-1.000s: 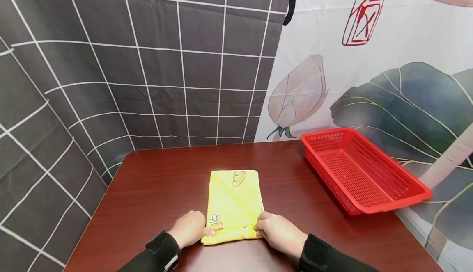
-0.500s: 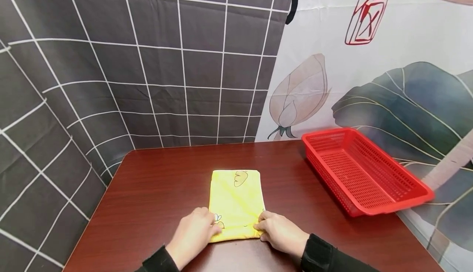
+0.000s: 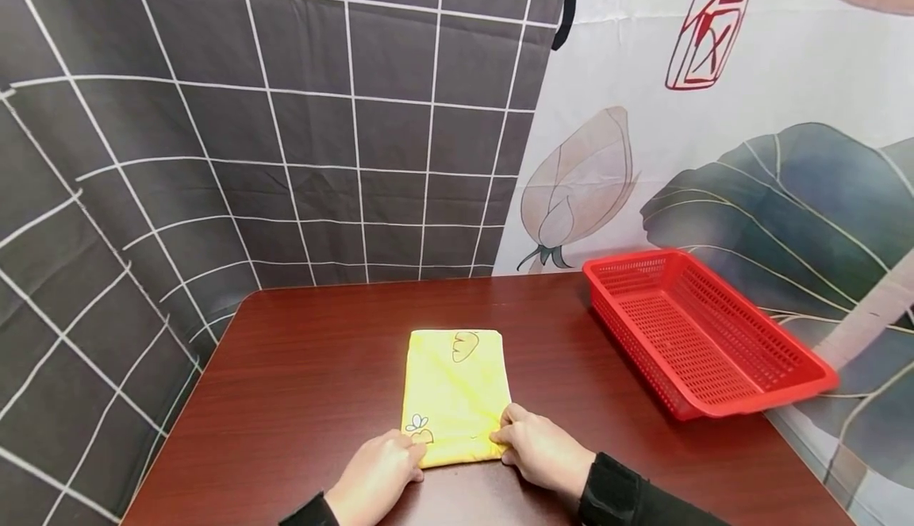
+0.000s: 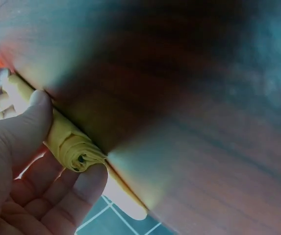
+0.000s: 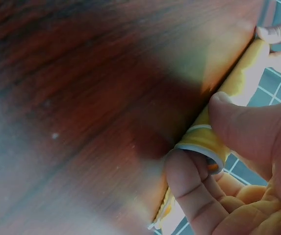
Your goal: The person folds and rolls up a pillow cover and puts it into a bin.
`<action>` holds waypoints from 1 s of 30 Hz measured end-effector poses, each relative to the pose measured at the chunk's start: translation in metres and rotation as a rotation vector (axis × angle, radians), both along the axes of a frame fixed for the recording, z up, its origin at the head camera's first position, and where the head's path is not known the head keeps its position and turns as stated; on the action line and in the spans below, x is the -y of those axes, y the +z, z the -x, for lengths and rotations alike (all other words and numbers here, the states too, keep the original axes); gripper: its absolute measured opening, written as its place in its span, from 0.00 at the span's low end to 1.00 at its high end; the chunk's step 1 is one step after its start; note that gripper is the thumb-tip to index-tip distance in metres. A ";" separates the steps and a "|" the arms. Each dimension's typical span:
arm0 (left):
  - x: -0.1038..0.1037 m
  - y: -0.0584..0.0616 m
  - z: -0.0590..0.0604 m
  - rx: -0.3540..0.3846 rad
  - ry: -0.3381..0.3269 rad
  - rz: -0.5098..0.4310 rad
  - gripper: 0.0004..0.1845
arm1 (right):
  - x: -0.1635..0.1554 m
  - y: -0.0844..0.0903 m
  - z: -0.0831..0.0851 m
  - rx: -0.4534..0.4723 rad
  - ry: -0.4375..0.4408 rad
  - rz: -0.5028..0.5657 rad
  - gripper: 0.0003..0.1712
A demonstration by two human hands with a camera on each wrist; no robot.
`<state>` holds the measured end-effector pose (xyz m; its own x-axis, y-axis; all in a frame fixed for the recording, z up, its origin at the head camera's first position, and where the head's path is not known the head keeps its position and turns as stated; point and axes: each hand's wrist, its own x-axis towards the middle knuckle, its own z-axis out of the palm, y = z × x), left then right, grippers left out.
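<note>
A yellow cloth (image 3: 457,387) with line-drawn prints lies folded into a flat rectangle on the table. Its near edge is rolled up, and the left wrist view shows the roll's end (image 4: 79,154) as a tight spiral of layers. My left hand (image 3: 382,470) pinches the left end of this roll between thumb and fingers. At the opposite end, my right hand (image 3: 539,447) holds the roll with its thumb on top and fingertips at the open end. The far part of the cloth lies flat.
A red perforated plastic basket (image 3: 764,397) stands at the table's right side. The reddish-brown wooden table (image 3: 307,351) backs onto a grey gridded curtain (image 3: 300,137) and a white lotus-print hanging (image 3: 578,185).
My left hand shifted forward over the cloth's near-left corner, then drew back to the roll's left end. The cloth's near edge is slightly farther from me. My right hand stays nearly in place.
</note>
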<state>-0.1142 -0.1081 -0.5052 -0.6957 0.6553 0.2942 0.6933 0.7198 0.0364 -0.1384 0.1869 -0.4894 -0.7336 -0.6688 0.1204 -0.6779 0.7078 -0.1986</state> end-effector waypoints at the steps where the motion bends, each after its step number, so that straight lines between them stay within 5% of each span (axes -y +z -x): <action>1: 0.000 0.000 0.001 0.027 0.008 -0.006 0.12 | 0.000 0.000 0.000 -0.002 0.000 -0.003 0.14; 13: 0.000 0.006 0.003 0.137 0.083 -0.008 0.12 | 0.009 -0.005 -0.006 -0.256 -0.028 -0.137 0.14; 30: 0.006 0.004 0.001 0.187 0.147 -0.060 0.11 | 0.007 -0.010 -0.004 -0.294 -0.041 -0.086 0.13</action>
<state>-0.1148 -0.1144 -0.5008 -0.8282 0.5284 0.1871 0.5587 0.8049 0.2000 -0.1342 0.1799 -0.4989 -0.7025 -0.6562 0.2757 -0.6679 0.7416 0.0633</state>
